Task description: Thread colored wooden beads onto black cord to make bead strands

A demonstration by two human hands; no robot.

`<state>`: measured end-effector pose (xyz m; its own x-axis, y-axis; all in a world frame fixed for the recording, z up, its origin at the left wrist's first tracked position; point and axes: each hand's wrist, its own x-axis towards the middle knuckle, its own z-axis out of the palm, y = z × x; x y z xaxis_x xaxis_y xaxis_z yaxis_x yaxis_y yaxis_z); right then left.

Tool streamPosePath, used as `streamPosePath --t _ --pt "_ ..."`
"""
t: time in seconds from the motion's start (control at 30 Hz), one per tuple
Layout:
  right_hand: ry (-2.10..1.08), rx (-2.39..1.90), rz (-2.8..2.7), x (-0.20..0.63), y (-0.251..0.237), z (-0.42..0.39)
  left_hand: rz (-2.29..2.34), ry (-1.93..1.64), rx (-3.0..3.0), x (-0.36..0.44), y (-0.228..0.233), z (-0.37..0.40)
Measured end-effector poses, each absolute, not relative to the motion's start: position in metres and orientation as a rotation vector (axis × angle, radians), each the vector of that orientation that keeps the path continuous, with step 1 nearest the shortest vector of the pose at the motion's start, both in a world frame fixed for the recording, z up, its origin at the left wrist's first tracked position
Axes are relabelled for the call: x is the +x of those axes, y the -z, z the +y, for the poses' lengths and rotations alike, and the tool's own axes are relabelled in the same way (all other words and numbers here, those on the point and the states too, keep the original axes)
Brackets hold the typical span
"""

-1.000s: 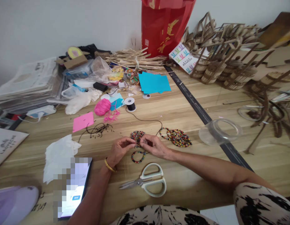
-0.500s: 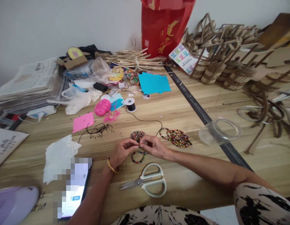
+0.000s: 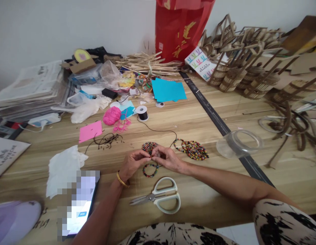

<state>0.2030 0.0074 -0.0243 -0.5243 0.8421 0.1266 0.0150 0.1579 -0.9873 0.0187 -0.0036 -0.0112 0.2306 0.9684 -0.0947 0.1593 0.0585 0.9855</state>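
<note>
Just above a small loop of multicoloured beads (image 3: 150,175), both hands meet fingertip to fingertip. My left hand (image 3: 134,163) is closed in a pinch, and my right hand (image 3: 170,159) pinches from the other side. Between them is the thin black cord of the bead loop, mostly hidden by the fingers. Behind the fingertips lies a cluster of dark mixed beads (image 3: 149,147). Several strung bead loops (image 3: 196,150) are heaped right of my right hand. White-handled scissors (image 3: 160,197) lie partly spread in front of the hands.
A spool of black cord (image 3: 142,114) stands behind, its strand trailing toward my right hand. Pink yarn (image 3: 112,115), cord snippets (image 3: 108,140) and white tissue (image 3: 63,166) lie left, near a phone (image 3: 83,200). A clear tape ring (image 3: 239,144) and small wooden buckets (image 3: 231,78) sit right.
The view has shifted very slightly. Both hands keep their pinch at the same spot above the bead loop; nothing else has visibly moved.
</note>
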Motion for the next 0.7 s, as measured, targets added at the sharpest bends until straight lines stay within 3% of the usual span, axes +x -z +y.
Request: streamPosePath --t 0.57,0.7 --pt "-1.228 -0.732 -1.879 0.2056 0.0208 0.0079 1.119 -0.892 1.450 0.0156 0.0100 -0.0017" --pt "-1.297 -0.784 -1.812 0.2054 0.0197 0.0066 1.111 -0.902 1.420 0.0176 0.0066 -0.0023"
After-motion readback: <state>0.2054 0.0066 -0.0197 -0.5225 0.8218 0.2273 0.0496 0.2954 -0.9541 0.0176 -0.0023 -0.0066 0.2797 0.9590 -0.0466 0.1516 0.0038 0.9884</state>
